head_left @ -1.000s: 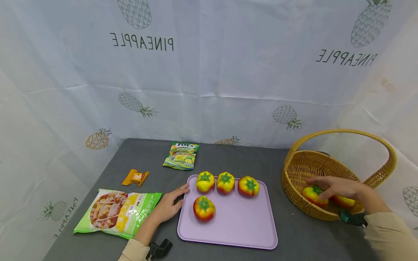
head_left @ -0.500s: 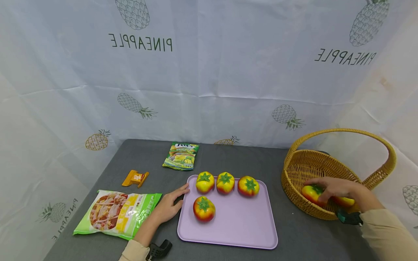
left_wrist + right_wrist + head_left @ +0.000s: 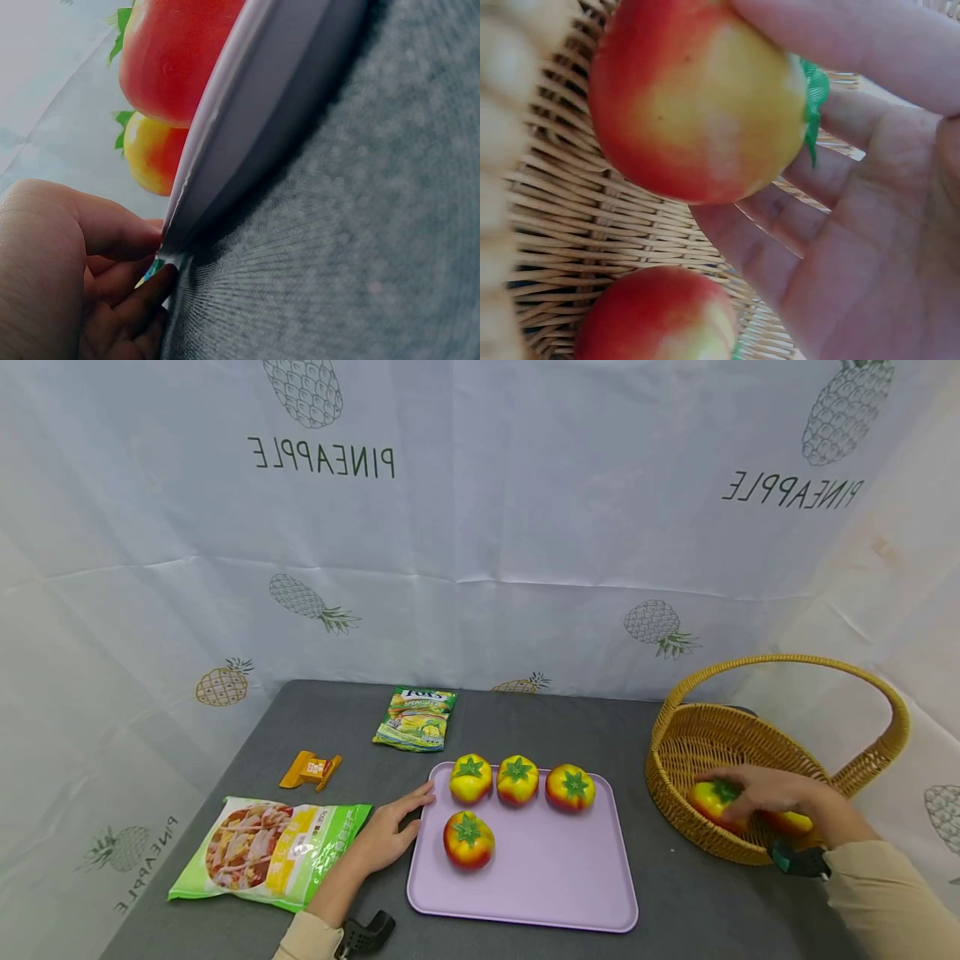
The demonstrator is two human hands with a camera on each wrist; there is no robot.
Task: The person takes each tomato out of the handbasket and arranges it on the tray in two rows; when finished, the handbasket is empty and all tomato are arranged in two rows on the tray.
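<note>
In the wicker basket [image 3: 686, 835] at the right, my right hand [image 3: 772, 792] grips an artificial persimmon [image 3: 708, 806], red and yellow with a green leafy top. The right wrist view shows the thumb across that persimmon [image 3: 697, 112] and the fingers round its far side. A second persimmon [image 3: 789, 823] lies in the basket, partly under the hand. My left hand [image 3: 386, 835] touches the left edge of a lilac tray [image 3: 555, 877] with its fingertips. Three persimmons stand in a row along the tray's back edge, and another persimmon [image 3: 468, 841] sits in front of them.
A green-and-white food bag [image 3: 270, 852] lies left of my left hand. Behind it is a small orange wrapped snack [image 3: 311, 770]. A green Fox's packet [image 3: 416, 718] lies behind the tray. The basket's tall handle [image 3: 787, 660] arches above my right hand.
My right hand has moved slightly left and its fingers have closed round the persimmon in the basket. The left hand and the tray have stayed in place.
</note>
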